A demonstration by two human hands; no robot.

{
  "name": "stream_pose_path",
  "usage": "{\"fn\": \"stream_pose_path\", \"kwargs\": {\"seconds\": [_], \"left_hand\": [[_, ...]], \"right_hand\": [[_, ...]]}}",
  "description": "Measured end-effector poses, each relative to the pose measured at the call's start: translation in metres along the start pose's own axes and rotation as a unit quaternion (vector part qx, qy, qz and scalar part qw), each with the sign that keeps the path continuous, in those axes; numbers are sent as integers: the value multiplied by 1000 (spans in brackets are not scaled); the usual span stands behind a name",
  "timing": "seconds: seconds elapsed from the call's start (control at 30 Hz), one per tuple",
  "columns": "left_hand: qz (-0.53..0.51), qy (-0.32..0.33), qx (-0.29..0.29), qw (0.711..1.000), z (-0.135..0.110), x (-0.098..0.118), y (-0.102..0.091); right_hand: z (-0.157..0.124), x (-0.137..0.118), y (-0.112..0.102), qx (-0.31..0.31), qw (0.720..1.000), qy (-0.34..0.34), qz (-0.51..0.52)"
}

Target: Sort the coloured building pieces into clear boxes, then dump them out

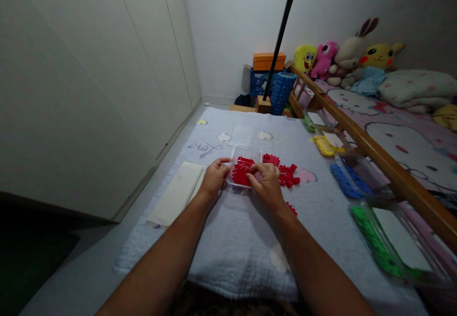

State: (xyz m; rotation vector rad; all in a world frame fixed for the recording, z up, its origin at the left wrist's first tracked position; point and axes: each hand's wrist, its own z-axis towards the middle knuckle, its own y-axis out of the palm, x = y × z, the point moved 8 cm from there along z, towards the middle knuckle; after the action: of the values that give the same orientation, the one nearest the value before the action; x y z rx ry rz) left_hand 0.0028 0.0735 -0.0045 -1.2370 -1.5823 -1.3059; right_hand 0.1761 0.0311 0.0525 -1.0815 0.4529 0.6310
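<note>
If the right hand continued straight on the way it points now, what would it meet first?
Most likely the right hand would first meet the red pieces in the clear container. It may already touch some of them; the depth is unclear from this single view.

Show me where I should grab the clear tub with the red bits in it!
I'd pinch the tub by its left rim, coming from the left and low over the cloth. That wall stands up, so it should pinch easily, while loose red bits crowd the right side. Keep it level: the top is open, and bits inside could spill.
</note>
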Motion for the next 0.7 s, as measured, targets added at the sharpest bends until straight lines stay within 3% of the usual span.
{"fn": "stream_pose_path", "kwargs": {"seconds": [0.2,0.3,0.43,0.5,0.57,0.7], "left_hand": [[1,-6,4,1000,-1,1,1],[9,-6,6,1000,-2,2,1],[23,-4,14,1000,-3,4,-1],[32,0,17,999,-3,5,-2],[37,3,21,999,-3,6,-3],[36,0,31,999,-3,8,-4]], "right_hand": [[0,-3,0,3,998,-50,-30],[4,12,-16,27,998,-44,-26],[12,52,-52,70,997,1,-23],[15,72,-60,39,999,28,-21],[14,82,-57,-32,999,41,-15],[5,74,-36,-142,989,1,-41]]}}
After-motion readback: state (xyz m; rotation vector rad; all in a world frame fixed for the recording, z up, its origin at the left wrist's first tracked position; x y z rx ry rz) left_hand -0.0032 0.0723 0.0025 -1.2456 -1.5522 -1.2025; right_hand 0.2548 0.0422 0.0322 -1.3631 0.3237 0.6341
